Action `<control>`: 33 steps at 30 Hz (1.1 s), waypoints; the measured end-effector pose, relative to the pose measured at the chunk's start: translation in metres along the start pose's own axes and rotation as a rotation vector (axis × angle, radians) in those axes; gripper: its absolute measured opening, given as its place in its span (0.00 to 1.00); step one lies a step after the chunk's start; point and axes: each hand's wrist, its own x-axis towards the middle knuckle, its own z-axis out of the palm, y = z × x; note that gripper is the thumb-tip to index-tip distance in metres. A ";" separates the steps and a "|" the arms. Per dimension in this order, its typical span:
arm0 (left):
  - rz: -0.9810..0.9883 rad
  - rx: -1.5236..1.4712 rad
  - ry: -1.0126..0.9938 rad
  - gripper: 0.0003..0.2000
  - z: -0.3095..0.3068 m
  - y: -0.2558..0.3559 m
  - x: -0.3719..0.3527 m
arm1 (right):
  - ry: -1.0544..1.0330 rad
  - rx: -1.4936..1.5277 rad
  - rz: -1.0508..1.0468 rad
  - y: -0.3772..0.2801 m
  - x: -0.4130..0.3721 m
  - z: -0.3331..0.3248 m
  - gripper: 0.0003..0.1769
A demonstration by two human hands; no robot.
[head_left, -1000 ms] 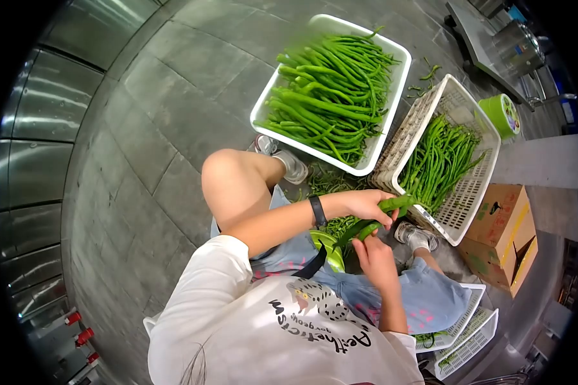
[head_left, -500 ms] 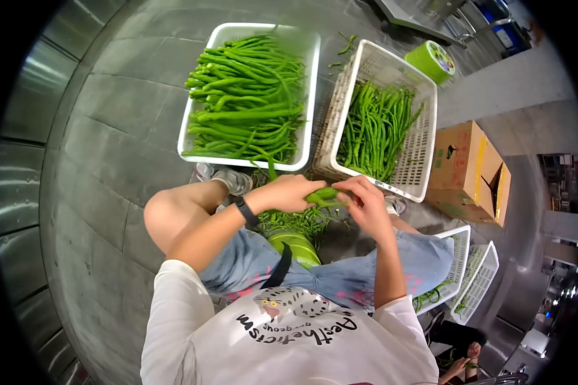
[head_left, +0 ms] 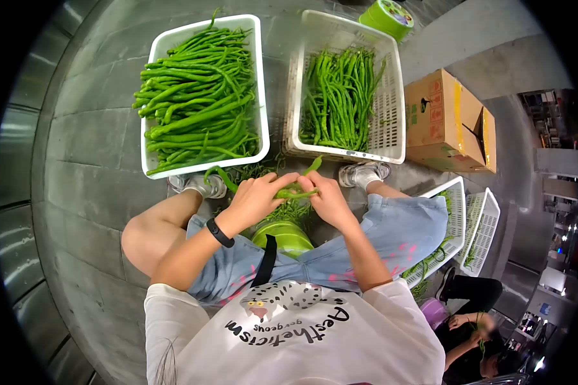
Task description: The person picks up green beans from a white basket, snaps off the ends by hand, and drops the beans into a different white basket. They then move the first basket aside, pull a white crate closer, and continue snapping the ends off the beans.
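Left hand (head_left: 253,200) curled mostly closed round green peppers (head_left: 295,193). Right hand (head_left: 329,199) part closed, thumb and fingers pinching at same bunch, just beside left. From my end, held peppers sit between knees, near green container (head_left: 281,235). White tray (head_left: 262,96) of peppers ahead left, white basket (head_left: 401,96) ahead right.

L hand (head_left: 253,199), fingers bent, just past wristband (head_left: 219,233); R hand (head_left: 329,200), fingers curled, farther R of it.

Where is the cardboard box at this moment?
In the head view, the cardboard box is at the person's right, directly beside the white basket with long green peppers.
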 end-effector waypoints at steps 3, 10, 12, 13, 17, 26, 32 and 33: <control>0.067 -0.057 -0.017 0.26 -0.004 -0.002 0.000 | -0.123 0.069 -0.064 0.009 -0.003 -0.007 0.14; 0.303 -0.452 0.018 0.16 0.005 -0.020 0.018 | -0.296 0.873 0.138 0.023 -0.008 -0.025 0.12; 0.101 -0.601 -0.089 0.15 -0.006 -0.019 0.017 | -0.266 0.851 0.032 0.017 -0.007 -0.037 0.06; 0.002 -0.673 -0.141 0.14 -0.015 -0.016 0.018 | -0.358 0.767 0.021 0.015 -0.008 -0.051 0.05; -0.191 -0.997 -0.192 0.14 -0.035 -0.024 0.017 | -0.727 0.194 0.003 0.019 -0.017 -0.048 0.22; 0.117 -0.579 -0.107 0.15 -0.007 -0.016 0.014 | 0.042 1.530 0.137 0.070 0.007 -0.034 0.14; 0.091 -0.536 0.324 0.18 0.018 -0.001 0.012 | 0.194 0.910 0.332 0.020 0.000 -0.019 0.11; 0.140 -0.573 0.303 0.20 0.017 0.003 0.013 | 0.173 0.906 0.284 0.017 -0.002 -0.008 0.14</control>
